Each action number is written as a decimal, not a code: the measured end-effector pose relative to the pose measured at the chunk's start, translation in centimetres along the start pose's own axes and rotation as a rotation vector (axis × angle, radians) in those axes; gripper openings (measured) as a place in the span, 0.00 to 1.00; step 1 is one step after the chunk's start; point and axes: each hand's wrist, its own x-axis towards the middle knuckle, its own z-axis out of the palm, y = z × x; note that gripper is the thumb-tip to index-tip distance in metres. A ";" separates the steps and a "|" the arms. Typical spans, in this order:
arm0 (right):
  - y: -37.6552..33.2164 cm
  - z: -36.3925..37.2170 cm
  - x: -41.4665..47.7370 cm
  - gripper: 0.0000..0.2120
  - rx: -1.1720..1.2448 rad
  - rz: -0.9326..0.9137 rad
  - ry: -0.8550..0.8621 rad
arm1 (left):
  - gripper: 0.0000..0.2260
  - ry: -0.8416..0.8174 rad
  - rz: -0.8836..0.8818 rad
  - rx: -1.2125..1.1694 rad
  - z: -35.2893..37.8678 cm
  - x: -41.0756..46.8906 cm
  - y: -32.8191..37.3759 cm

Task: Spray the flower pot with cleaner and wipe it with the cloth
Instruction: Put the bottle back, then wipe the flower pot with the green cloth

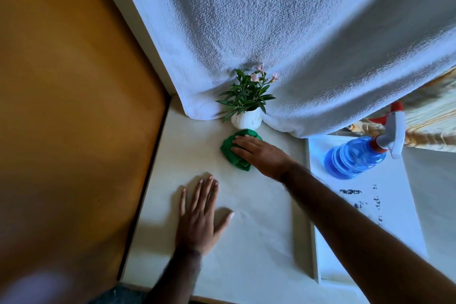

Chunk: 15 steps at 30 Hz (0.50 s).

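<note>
A small white flower pot (246,119) with green leaves and pale pink flowers (246,92) stands at the back of the white table (259,242), against a hanging white towel. A green cloth (230,153) lies bunched on the table just in front of the pot, its far edge touching the pot's base. My right hand (259,153) lies over the cloth, fingers bent onto it. My left hand (199,215) rests flat on the table nearer to me, fingers spread, holding nothing. A blue spray bottle (355,157) with a white and red trigger head stands on the right.
A white textured towel (283,39) hangs behind the pot and drapes onto the table. A brown wooden panel (74,106) borders the table on the left. The spray bottle sits on a white tray-like board (394,217) with dark smudges, whose raised edge runs along the right.
</note>
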 end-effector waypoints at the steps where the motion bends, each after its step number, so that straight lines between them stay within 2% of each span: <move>1: -0.1 -0.1 -0.1 0.20 0.018 0.022 0.002 | 0.40 0.000 0.001 0.001 0.0 0.0 0.0; 3: -0.4 -0.3 -0.2 0.19 0.041 0.026 0.013 | 0.40 -0.002 0.000 0.001 0.0 -0.1 0.0; 6: -1.0 -0.9 0.3 0.15 0.025 -0.091 0.024 | 0.40 0.002 0.002 -0.005 0.0 0.0 0.0; 8: -0.8 -1.6 1.4 0.16 -0.018 -0.158 0.041 | 0.39 0.002 -0.002 -0.011 -0.1 0.0 0.1; 12: 0.5 -3.2 3.3 0.14 -0.068 -0.158 0.033 | 0.39 -0.002 0.001 -0.019 0.0 -0.1 0.0; 15: 1.4 -3.2 3.3 0.19 -0.097 -0.187 -0.015 | 0.39 -0.003 0.002 -0.021 -0.1 0.1 0.0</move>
